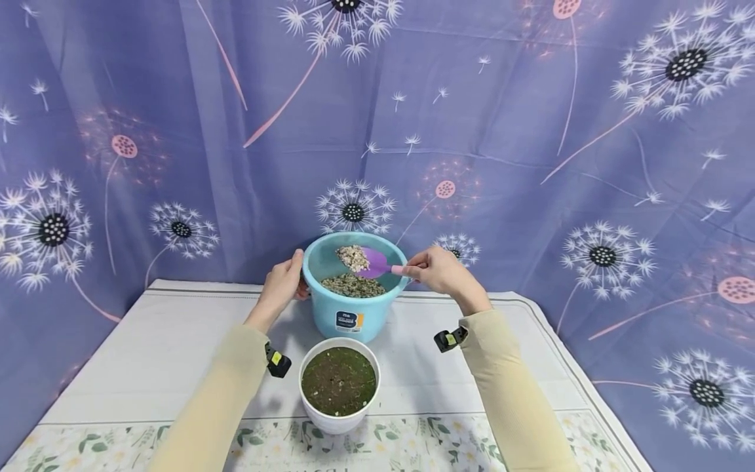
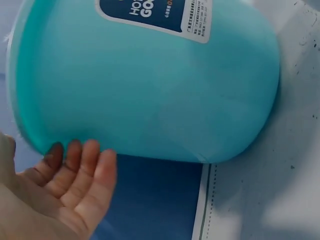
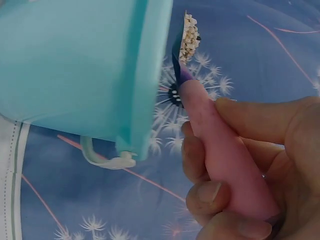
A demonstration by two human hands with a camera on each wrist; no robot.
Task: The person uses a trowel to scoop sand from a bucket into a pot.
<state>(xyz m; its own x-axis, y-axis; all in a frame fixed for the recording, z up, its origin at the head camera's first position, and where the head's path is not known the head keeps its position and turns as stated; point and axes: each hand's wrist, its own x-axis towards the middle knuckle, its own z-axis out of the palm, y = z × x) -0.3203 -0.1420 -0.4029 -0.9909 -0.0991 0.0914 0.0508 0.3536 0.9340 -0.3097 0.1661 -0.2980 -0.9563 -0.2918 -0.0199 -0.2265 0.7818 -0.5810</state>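
Note:
A light blue bucket (image 1: 354,314) with a label stands on the table, partly filled with grainy soil mix (image 1: 354,286). My left hand (image 1: 282,286) holds its left side, thumb at the rim; in the left wrist view the fingers (image 2: 82,175) touch the outer wall. My right hand (image 1: 439,269) grips the pink handle (image 3: 220,145) of a small purple trowel (image 1: 376,263), fingers wrapped round it. The blade is over the bucket's mouth, heaped with pale grains (image 1: 352,257). Nearer to me stands a white pot (image 1: 336,423) of dark, greenish soil (image 1: 339,381).
The white table (image 1: 194,347) has a floral cloth (image 1: 425,442) along its front. A purple dandelion-print curtain (image 1: 283,170) hangs close behind the bucket and at both sides. A pale handle (image 3: 107,161) juts from the bucket's right side.

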